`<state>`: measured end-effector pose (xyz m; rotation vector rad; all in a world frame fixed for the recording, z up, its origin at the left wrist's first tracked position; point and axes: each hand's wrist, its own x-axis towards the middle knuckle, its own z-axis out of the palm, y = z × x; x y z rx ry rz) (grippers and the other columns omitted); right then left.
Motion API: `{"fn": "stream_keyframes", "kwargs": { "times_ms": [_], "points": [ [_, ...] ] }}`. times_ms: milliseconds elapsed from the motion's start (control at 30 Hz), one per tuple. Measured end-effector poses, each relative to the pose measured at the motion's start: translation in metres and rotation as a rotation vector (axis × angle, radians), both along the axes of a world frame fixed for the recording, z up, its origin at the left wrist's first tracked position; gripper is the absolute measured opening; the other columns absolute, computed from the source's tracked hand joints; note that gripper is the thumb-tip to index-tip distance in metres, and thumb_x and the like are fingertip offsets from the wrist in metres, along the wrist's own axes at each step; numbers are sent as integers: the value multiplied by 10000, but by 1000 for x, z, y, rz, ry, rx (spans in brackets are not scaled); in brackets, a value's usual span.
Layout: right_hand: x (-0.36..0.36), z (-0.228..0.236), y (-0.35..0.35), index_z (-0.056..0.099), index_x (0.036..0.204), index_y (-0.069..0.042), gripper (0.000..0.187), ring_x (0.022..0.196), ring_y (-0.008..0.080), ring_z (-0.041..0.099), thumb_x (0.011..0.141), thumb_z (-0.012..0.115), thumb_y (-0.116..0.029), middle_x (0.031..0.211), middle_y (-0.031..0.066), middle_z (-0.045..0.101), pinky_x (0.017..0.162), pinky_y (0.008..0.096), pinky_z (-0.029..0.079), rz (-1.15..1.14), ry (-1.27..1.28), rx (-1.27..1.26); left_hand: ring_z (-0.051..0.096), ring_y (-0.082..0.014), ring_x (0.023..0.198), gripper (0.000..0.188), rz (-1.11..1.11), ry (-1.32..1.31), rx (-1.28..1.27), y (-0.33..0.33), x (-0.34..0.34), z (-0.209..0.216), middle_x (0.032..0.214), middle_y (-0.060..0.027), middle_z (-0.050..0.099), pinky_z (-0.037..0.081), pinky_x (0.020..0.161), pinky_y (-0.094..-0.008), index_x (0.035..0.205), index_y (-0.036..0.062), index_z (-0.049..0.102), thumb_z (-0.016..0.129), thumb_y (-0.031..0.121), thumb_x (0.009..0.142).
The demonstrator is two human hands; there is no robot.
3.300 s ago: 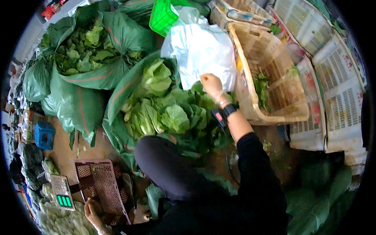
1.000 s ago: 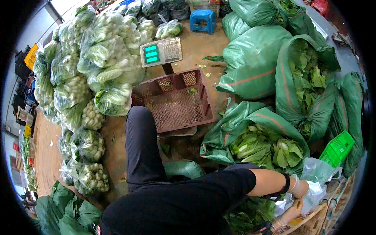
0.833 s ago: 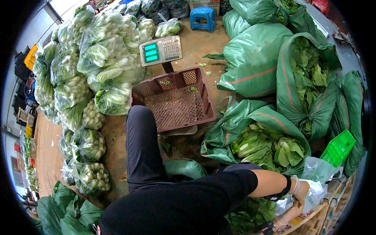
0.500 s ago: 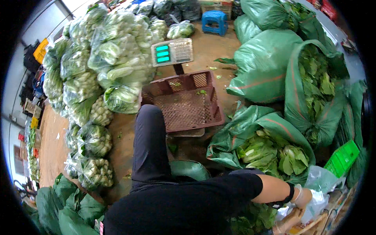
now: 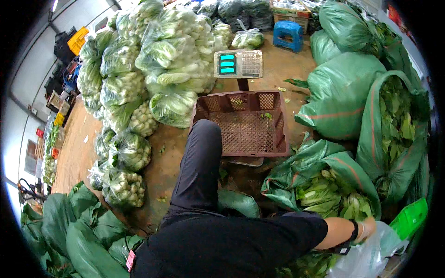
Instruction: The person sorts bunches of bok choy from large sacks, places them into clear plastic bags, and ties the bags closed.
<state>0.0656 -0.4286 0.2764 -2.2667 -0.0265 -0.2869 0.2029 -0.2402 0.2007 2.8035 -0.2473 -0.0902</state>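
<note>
Far left of the grip, a rigid brown lattice crate [image 5: 255,154] edges bare floor [image 5: 296,103]; nearer, a glossy green sack [image 5: 285,184] gapes around smooth leafy heads [image 5: 322,197]. The blurred left hand [image 5: 367,228] meets the thin, crumpled translucent bag [image 5: 359,262] just below; its finger closure is unclear. Just rightward tilts a bright green basket [image 5: 410,220].

Translucent whitish plastic bag [image 5: 362,259], limp, wrinkled, spread at lower right
</note>
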Motion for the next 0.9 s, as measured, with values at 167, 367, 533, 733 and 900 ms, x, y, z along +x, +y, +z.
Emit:
{"fn": "stream_keyframes", "kwargs": {
  "times_ms": [167,367,533,733,900],
  "points": [
    [-13,64,-68,571,1137,-69,326,1019,270,515,889,501,-269,1114,166,562,868,395,389,-23,14,-442,560,-240,705,193,342,-86,-356,26,-16,-8,803,-120,598,456,675,-370,864,39,605,559,205,777],
    [-20,105,-12,573,1135,-75,321,1007,262,521,887,502,-266,1102,172,566,866,422,389,-140,313,-660,485,-257,994,489,168,-253,-831,13,-18,60,1095,-158,504,387,903,-350,1170,-26,433,606,169,756],
    [-55,43,33,529,1126,4,314,881,226,567,845,537,-135,1010,130,582,772,386,453,171,142,372,394,-253,1212,723,-268,338,-1287,10,-134,109,1323,-190,396,351,969,-330,1301,-34,359,679,233,711],
    [-78,44,165,411,1197,32,474,1083,244,486,817,623,-153,1139,186,509,887,368,415,851,-745,128,438,-210,1138,551,16,268,-1319,107,-303,92,1234,-86,460,342,967,-341,1265,32,411,599,307,827],
    [-103,63,194,553,1093,-19,351,993,288,556,768,645,-117,1099,139,559,857,340,439,1037,-345,346,548,-149,957,286,561,-355,-1286,165,-398,115,1078,-71,580,445,834,-304,1088,15,566,542,205,875]
  ]
}}
